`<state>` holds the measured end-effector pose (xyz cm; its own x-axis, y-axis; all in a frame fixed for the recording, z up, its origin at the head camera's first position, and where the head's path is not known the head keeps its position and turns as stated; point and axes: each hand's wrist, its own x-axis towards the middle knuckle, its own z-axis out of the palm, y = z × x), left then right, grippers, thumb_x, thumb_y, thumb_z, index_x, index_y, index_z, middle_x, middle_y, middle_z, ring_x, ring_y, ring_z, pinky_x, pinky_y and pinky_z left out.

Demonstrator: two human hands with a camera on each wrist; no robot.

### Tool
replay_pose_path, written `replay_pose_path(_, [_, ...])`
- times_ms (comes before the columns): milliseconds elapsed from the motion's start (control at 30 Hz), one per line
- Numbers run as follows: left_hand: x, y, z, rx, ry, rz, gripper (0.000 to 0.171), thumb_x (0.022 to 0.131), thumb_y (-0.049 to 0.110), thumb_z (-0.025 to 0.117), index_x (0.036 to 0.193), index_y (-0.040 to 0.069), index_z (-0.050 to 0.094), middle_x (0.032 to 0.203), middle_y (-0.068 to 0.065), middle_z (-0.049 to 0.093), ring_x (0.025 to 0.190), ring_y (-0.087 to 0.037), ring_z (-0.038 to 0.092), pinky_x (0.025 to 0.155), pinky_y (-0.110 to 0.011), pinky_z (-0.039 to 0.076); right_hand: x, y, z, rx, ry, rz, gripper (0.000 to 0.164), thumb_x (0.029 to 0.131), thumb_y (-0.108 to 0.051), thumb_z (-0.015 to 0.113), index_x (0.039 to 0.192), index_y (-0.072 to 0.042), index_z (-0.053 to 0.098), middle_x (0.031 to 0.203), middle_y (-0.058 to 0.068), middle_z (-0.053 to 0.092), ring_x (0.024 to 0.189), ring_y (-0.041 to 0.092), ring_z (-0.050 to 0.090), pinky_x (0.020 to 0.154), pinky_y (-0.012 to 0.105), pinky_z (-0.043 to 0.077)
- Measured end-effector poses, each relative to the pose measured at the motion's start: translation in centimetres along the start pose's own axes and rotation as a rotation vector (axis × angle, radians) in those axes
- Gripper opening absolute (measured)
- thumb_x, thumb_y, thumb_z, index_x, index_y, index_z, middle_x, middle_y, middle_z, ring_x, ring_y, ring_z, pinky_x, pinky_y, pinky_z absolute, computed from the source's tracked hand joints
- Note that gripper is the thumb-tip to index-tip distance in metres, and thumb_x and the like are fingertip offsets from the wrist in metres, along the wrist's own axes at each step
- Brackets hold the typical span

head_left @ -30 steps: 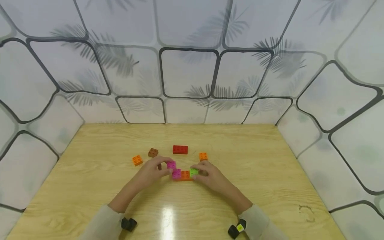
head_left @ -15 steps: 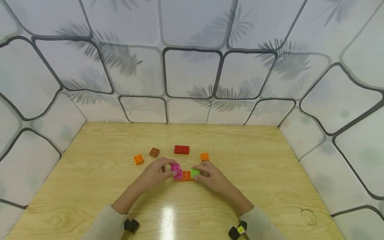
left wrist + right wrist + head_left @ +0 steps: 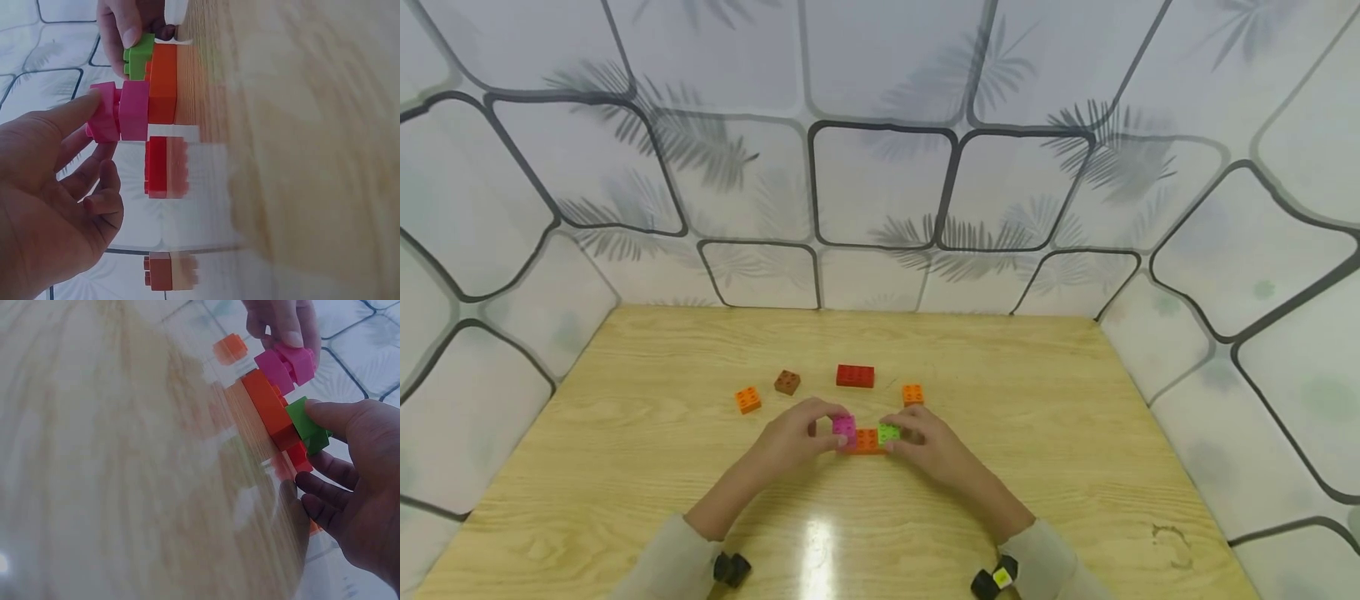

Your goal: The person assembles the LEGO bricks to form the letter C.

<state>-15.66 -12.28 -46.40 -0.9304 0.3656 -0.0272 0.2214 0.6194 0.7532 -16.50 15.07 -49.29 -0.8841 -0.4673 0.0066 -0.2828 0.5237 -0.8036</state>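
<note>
Between thumb and fingers, my left hand (image 3: 796,435) pinches the upper pink block (image 3: 105,119). It sits slightly tilted on the studs of a lower pink block (image 3: 134,111), and a thin gap shows between them. That lower block is on the left end of a long orange block (image 3: 164,87), which lies on the table. At the orange block's other end is a green block (image 3: 306,425), pinched by my right hand (image 3: 936,442). Some orange studs show between the pink and green blocks in the head view.
Behind the hands lie a red block (image 3: 855,376), a brown block (image 3: 787,382) and two small orange blocks, the left one (image 3: 748,400) and the right one (image 3: 913,394). The wooden table (image 3: 1000,350) meets a patterned wall (image 3: 880,183) at the back and sides.
My left hand has moved right and a little toward me, bringing the upper pink block from behind the lower one to over it. My right hand keeps its grip on the green block.
</note>
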Motion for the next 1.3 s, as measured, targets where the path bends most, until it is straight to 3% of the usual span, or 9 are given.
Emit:
replay_pose_path(433, [-0.12, -0.11, 0.17, -0.064, -0.003, -0.034, 0.033, 0.091, 0.038, 0.074, 0.124, 0.034, 0.068, 0.114, 0.011, 0.063, 0.083, -0.016, 0.050, 0.061, -0.029, 0.044, 0.15, 0.31, 0.10, -0.023, 0.004, -0.031, 0.042, 0.096, -0.041, 0.068, 0.133, -0.023, 0.066, 0.115, -0.007, 0.057, 0.101, 0.013, 0.053, 0.085, 0.032, 0.047])
replay_pose_path(867, [0.00, -0.33, 0.28, -0.039, -0.002, -0.037, 0.031, 0.091, 0.043, 0.074, 0.121, 0.039, 0.068, 0.127, 0.014, 0.064, 0.093, -0.015, 0.056, 0.072, -0.034, 0.048, 0.07, 0.16, 0.12, -0.021, 0.009, -0.018, 0.039, 0.096, -0.039, 0.069, 0.132, -0.025, 0.066, 0.115, -0.007, 0.058, 0.101, 0.014, 0.052, 0.086, 0.032, 0.046])
replay_pose_path(1100, [0.05, -0.19, 0.18, -0.022, 0.007, -0.042, 0.030, 0.090, 0.040, 0.075, 0.119, 0.039, 0.069, 0.126, 0.012, 0.066, 0.086, -0.015, 0.055, 0.067, -0.034, 0.046, -0.04, -0.23, 0.10, -0.011, 0.008, -0.007, 0.039, 0.096, -0.038, 0.068, 0.133, -0.024, 0.066, 0.114, -0.007, 0.057, 0.100, 0.015, 0.052, 0.085, 0.032, 0.046])
replay_pose_path(1300, [0.09, 0.15, 0.09, 0.038, 0.017, -0.040, 0.029, 0.089, 0.041, 0.075, 0.118, 0.040, 0.069, 0.130, 0.011, 0.066, 0.107, -0.017, 0.063, 0.079, -0.040, 0.050, -0.07, -0.07, -0.02, -0.013, 0.004, -0.015, 0.040, 0.097, -0.037, 0.068, 0.134, -0.023, 0.065, 0.115, -0.007, 0.057, 0.101, 0.014, 0.053, 0.086, 0.032, 0.046])
